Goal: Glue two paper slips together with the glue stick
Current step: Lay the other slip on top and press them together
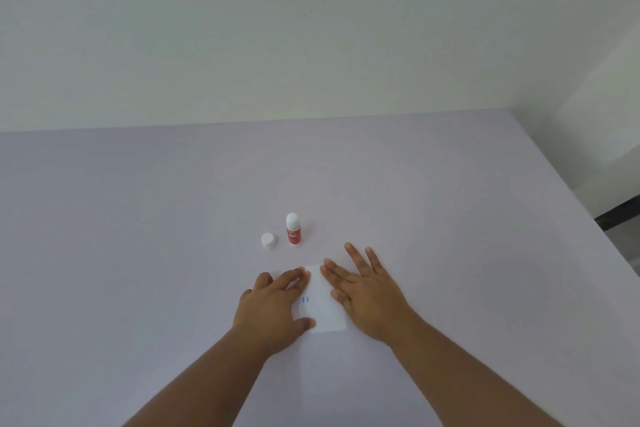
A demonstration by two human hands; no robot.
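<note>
White paper slips [323,305] lie flat on the table, with small blue marks near their left part. My left hand [273,308] rests on the left side of the paper, fingers spread and pressing down. My right hand [367,291] lies flat on the right side, fingers apart. Whether one slip or two lie there I cannot tell, since the hands cover the edges. A red glue stick [293,229] stands upright and uncapped just beyond the hands. Its white cap [268,240] sits on the table to its left.
The pale lilac table [138,218] stretches wide to the left and far side. Its right edge [588,215] runs diagonally, with a dark floor beyond. A plain wall rises behind the table.
</note>
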